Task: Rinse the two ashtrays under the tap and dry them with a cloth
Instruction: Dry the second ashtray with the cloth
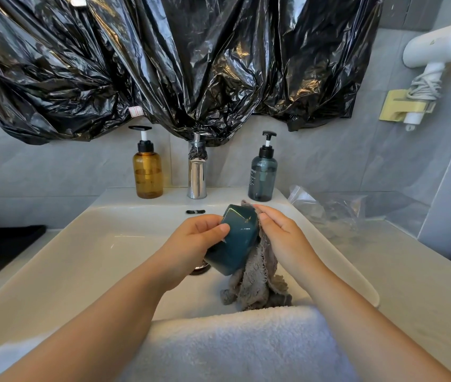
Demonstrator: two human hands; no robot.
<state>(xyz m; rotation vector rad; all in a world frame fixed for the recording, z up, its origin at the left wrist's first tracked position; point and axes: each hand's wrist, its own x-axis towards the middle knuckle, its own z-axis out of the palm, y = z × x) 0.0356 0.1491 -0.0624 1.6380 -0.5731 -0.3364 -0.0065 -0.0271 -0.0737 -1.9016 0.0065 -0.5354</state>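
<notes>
1. Left hand: fingers curled round the side of the ashtray. It is held tilted above the sink, base toward the camera. No water shows at the tap.
2. Cloth: grey, pressed against the ashtray's far face, loose end hanging down to the basin.
3. Right hand: pinches the cloth at the ashtray's upper edge.
4. Judgement: this is the drying step on one ashtray; the second is not in view. The glaze is likely slick, so grip it firmly with the left hand. Work the cloth into the hollow and rim, turn the piece between wipes, and do it over the basin in case it slips.
5. Amber bottle, left of the tap: liquid inside, level hard to read.
6. Ashtray hollow faces away, so I cannot tell its contents.
7. Teal bottle, right of the tap: too dark to read the fill.
8. Basin: no standing water seen; the drain is partly hidden behind the ashtray.
</notes>
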